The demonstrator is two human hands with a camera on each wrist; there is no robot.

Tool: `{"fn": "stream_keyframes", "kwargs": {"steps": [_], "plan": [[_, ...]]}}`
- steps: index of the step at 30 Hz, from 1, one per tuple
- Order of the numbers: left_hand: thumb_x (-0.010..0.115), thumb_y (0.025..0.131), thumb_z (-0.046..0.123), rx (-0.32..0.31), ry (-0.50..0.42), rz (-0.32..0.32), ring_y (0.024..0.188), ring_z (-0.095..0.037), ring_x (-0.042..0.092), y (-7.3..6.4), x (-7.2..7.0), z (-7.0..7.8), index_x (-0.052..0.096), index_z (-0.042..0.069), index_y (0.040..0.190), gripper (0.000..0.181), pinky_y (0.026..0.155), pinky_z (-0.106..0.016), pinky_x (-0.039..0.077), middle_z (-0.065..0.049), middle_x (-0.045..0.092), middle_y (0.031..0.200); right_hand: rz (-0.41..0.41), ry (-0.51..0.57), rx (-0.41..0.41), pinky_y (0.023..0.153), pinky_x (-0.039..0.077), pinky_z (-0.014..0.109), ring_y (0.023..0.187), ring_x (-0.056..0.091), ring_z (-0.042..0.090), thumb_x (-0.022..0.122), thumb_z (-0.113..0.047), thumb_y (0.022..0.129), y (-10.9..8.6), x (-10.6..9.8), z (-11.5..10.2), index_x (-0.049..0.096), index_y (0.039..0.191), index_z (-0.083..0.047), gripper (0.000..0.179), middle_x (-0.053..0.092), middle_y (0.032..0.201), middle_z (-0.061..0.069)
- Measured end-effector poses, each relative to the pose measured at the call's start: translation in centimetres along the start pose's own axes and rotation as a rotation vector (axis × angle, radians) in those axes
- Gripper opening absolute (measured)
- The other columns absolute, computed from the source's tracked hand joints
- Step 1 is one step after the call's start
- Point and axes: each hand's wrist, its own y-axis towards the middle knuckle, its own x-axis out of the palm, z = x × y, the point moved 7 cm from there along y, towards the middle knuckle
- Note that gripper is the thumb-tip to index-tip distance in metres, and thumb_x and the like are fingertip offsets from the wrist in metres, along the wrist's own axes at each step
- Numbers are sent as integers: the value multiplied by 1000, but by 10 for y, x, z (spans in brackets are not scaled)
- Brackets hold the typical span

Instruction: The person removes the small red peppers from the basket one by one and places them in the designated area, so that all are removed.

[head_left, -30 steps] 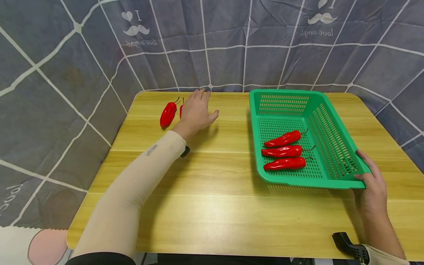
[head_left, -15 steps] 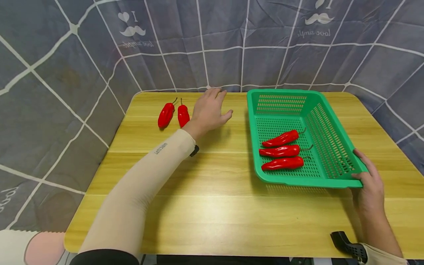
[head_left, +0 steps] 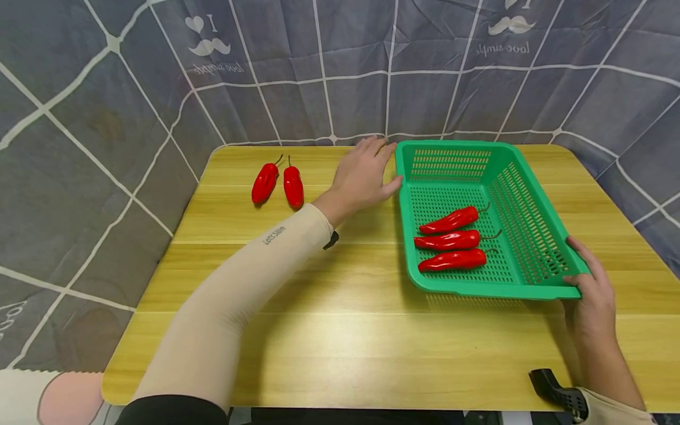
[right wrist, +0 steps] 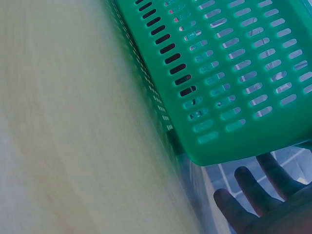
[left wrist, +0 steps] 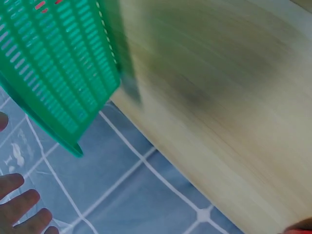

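A green plastic basket (head_left: 494,292) holds three red chili peppers, one of them the middle pepper (head_left: 448,240), lying side by side. My left hand (head_left: 361,177) is at the basket's far left rim, fingers extended and thumb spread, with nothing in its grasp. In the left wrist view, its fingertips (left wrist: 22,207) show beyond the basket's slotted side. My right hand (head_left: 592,295) holds the basket at the near right corner, thumb over the rim and fingers along the outside. Two more red peppers, a left one (head_left: 264,184) and a right one (head_left: 293,187), lie on the table left of the left hand.
The wooden table (head_left: 340,348) has rounded corners. A grey curtain (head_left: 350,47) with white lines hangs behind it and along both sides. The left forearm in a beige sleeve (head_left: 228,301) reaches across the table's left half.
My left hand has moved right, from over the right loose pepper to the basket's left rim, uncovering that pepper. My right hand stays at the basket's corner.
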Motion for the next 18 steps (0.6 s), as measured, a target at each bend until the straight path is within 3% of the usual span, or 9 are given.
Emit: {"fn": "stream_keyframes", "kwargs": {"steps": [8, 11, 18], "plan": [[52, 98, 53, 34, -58, -55, 142, -24, 39, 10, 5, 24, 47, 11, 150, 67, 119, -30, 19, -6, 48, 150, 73, -137, 20, 74, 48, 15, 108, 46, 12, 33, 7, 90, 1, -5, 0, 53, 148, -18, 67, 41, 143, 0], [51, 98, 54, 53, -54, -81, 142, -22, 39, 13, 8, 32, 47, 13, 150, 66, 117, -30, 23, -4, 48, 149, 57, -94, 17, 74, 49, 15, 109, 46, 13, 31, 9, 91, 0, -3, 1, 52, 149, -17, 66, 41, 141, 0], [49, 98, 56, 88, -40, -165, 141, -21, 39, 24, 16, 50, 48, 17, 150, 66, 119, -32, 17, 0, 50, 148, 27, -30, 8, 73, 51, 17, 108, 47, 14, 30, 10, 93, 0, -2, 1, 52, 148, -16, 65, 42, 139, 0]]}}
